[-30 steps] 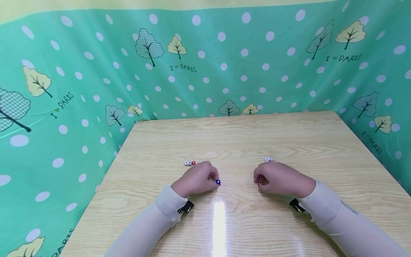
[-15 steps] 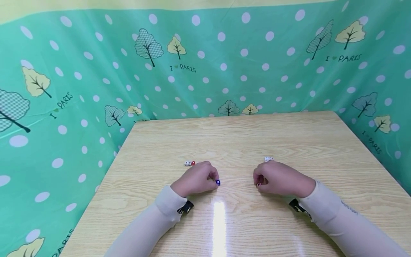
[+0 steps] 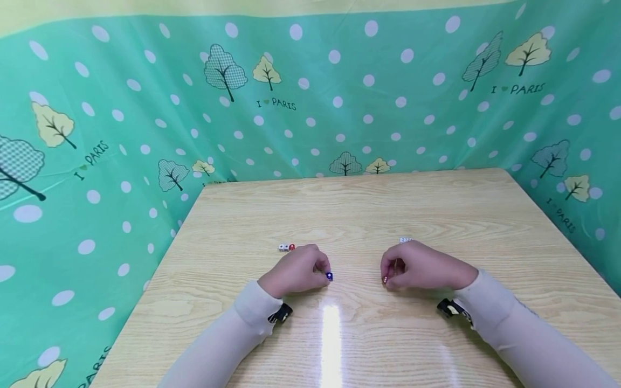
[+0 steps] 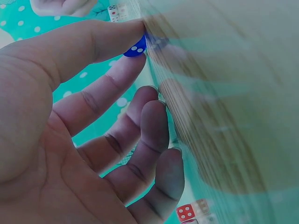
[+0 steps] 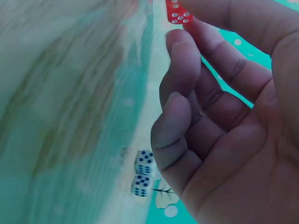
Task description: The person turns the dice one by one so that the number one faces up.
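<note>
Between thumb and index finger my left hand (image 3: 299,271) pinches a blue die (image 3: 329,276) at the tabletop. The left wrist view shows this blue die (image 4: 135,48) touching the table surface, the other fingers curled loosely. My right hand (image 3: 427,267), a short way to the right, pinches a red die (image 3: 385,279) by thumb and index finger. White pips show on the red die (image 5: 179,13) in the right wrist view.
Behind my left hand stand white dice (image 3: 283,247) and another red die (image 3: 292,247) in a row. White dice (image 3: 405,240) sit behind my right hand, partly hidden. A green patterned cloth (image 3: 310,97) surrounds the wooden table (image 3: 349,205).
My right hand has shifted slightly left with the red die, which has turned between its fingers. My left hand and the blue die have stayed in place.
</note>
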Motion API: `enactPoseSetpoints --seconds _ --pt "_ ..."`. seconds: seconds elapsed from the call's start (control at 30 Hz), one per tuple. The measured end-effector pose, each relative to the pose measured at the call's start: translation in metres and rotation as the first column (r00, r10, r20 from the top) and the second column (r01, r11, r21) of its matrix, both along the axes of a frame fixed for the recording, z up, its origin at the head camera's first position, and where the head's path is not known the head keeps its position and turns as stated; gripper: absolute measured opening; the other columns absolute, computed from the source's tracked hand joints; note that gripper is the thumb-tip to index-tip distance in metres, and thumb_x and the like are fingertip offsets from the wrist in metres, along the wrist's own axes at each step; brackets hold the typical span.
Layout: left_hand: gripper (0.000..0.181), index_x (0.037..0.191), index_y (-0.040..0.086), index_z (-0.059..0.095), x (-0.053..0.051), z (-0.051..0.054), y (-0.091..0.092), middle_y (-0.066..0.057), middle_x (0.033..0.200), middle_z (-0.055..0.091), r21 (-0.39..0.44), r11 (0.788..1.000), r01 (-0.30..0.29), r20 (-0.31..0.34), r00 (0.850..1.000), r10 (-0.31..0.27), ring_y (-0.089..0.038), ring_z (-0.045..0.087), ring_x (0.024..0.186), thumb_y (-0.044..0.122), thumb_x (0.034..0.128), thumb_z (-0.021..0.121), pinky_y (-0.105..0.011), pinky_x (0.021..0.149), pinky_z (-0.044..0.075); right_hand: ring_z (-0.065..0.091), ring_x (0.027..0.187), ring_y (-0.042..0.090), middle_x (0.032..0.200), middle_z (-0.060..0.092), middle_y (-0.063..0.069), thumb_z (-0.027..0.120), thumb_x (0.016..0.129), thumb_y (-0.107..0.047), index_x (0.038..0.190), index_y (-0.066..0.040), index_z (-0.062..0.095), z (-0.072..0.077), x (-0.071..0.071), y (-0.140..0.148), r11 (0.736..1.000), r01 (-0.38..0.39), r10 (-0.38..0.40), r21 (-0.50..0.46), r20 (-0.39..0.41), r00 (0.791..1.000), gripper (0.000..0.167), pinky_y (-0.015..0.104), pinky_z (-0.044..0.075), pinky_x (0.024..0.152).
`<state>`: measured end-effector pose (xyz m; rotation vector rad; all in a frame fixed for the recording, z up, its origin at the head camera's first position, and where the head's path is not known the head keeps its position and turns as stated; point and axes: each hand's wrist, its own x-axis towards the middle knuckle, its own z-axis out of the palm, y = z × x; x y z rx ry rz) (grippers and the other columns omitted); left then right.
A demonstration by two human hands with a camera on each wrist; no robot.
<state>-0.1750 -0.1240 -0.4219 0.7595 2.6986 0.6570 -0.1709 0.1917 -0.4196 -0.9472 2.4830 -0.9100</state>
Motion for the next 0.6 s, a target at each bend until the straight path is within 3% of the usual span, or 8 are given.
enactPoseSetpoints --seconds 0.27,0.6 --pt "0.007 0.083 0.025 0.076 -0.0004 -0.0004 -0.0003 0.012 0.086 0.064 0.009 1.000 -0.005 0.008 1.000 0.005 -0.010 0.056 0.082 0.023 0.0862 0.082 -0.027 0.073 0.049 0.059 0.067 0.007 0.077 0.069 -0.008 0.082 0.086 -0.013 0.088 -0.021 0.073 -0.0035 -0.0023 0.0036 1.000 -0.008 0.007 0.012 0.070 0.998 0.012 0.023 0.050 0.061" --pt "0.007 0.083 0.025 0.076 -0.0005 -0.0009 -0.0004 0.012 0.086 0.064 0.011 1.000 -0.005 0.011 1.000 0.005 -0.010 0.055 0.082 0.022 0.0855 0.082 -0.027 0.072 0.048 0.058 0.068 0.007 0.076 0.066 -0.009 0.082 0.086 -0.015 0.088 -0.023 0.071 -0.0054 -0.0020 0.0054 0.999 0.005 -0.008 0.051 0.059 0.998 0.014 0.022 0.049 0.062"
